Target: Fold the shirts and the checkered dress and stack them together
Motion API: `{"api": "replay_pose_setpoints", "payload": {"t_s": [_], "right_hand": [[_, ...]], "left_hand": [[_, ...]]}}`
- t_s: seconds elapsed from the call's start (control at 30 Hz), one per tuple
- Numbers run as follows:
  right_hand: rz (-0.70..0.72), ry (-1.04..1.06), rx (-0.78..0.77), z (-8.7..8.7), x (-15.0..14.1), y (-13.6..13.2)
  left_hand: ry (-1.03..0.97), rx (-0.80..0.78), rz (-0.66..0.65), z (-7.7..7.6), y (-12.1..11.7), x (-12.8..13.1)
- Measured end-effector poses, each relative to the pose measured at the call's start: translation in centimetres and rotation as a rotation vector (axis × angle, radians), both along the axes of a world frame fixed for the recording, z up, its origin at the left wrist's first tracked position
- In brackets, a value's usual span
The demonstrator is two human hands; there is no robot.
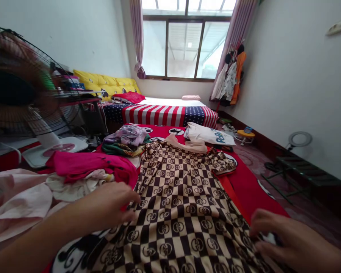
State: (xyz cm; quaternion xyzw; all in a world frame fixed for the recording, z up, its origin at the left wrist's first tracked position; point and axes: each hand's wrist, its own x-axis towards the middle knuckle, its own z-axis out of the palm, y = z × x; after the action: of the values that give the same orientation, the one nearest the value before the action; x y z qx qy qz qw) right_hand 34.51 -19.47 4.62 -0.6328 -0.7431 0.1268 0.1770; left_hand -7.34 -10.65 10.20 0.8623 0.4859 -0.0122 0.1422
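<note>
A brown-and-beige checkered garment [179, 204] with a ring-logo print lies spread on a red cartoon-print bedcover [252, 197]. My left hand [110, 204] rests flat on its left edge, next to a magenta garment [85, 163] and pale pink cloth [19, 201]. My right hand [284, 239] has its fingers curled at the garment's lower right edge, and I cannot tell whether they grip it. A small white patch [268, 238] shows beneath those fingers.
A pile of folded scarves [125, 142] and a white printed bag [210, 134] lie farther along the bed. A standing fan [25, 87] is at the left. Beyond are a striped-and-starred bedcover [165, 115], hanging clothes [230, 77] and a dark folding rack [301, 174].
</note>
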Motion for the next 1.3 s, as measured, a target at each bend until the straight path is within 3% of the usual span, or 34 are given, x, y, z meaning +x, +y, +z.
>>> {"api": "replay_pose_setpoints", "payload": {"t_s": [0.03, 0.13, 0.23, 0.3, 0.37, 0.43, 0.57, 0.63, 0.73, 0.87, 0.93, 1.0, 1.13, 1.3], "right_hand": [[0.06, -0.007, -0.072, 1.0, -1.1, 1.4], [0.116, 0.03, 0.002, 2.0, -5.1, 5.7], [0.221, -0.046, 0.08, -0.2, -8.1, 9.2], [0.315, -0.158, 0.097, -2.0, -8.1, 10.8], [0.373, -0.269, 0.115, -3.2, -5.9, 12.0], [0.311, -0.378, 0.145, -3.3, -1.8, 12.8], [-0.132, -0.666, 0.159, -1.2, 6.4, 14.1], [-0.236, -0.731, 0.137, 0.2, 7.5, 15.0], [-0.24, -0.608, 0.178, 1.4, 4.4, 17.2], [-0.036, -0.337, 0.101, 1.3, -2.3, 21.6], [0.061, -0.257, 0.093, 1.2, -4.2, 24.5], [0.048, -0.189, 0.166, 1.0, -4.7, 27.6], [-0.11, -0.152, 0.292, 0.4, -4.2, 32.5], [-0.131, -0.188, 0.363, -1.0, -5.1, 33.8]], "left_hand": [[-0.037, 0.08, -0.016, -0.1, 1.1, 1.4], [-0.18, 0.152, -0.122, -1.8, 4.9, 6.7], [-0.268, 0.21, -0.178, -4.6, 8.7, 11.2], [-0.241, 0.25, -0.161, -6.5, 11.0, 12.8], [-0.195, 0.274, -0.09, -8.2, 12.7, 12.9], [-0.168, 0.282, -0.013, -9.6, 13.9, 12.3], [-0.166, 0.312, 0.021, -11.4, 14.5, 11.2], [-0.167, 0.334, 0.022, -11.7, 14.4, 11.3], [-0.17, 0.352, 0.03, -11.9, 14.3, 11.6], [-0.187, 0.354, 0.037, -11.9, 14.3, 11.6], [-0.199, 0.354, 0.036, -12.0, 14.3, 11.4], [-0.208, 0.358, 0.033, -12.0, 14.2, 11.4], [-0.216, 0.357, 0.026, -12.0, 14.2, 11.4], [-0.217, 0.346, 0.024, -12.1, 14.2, 11.5]]}}
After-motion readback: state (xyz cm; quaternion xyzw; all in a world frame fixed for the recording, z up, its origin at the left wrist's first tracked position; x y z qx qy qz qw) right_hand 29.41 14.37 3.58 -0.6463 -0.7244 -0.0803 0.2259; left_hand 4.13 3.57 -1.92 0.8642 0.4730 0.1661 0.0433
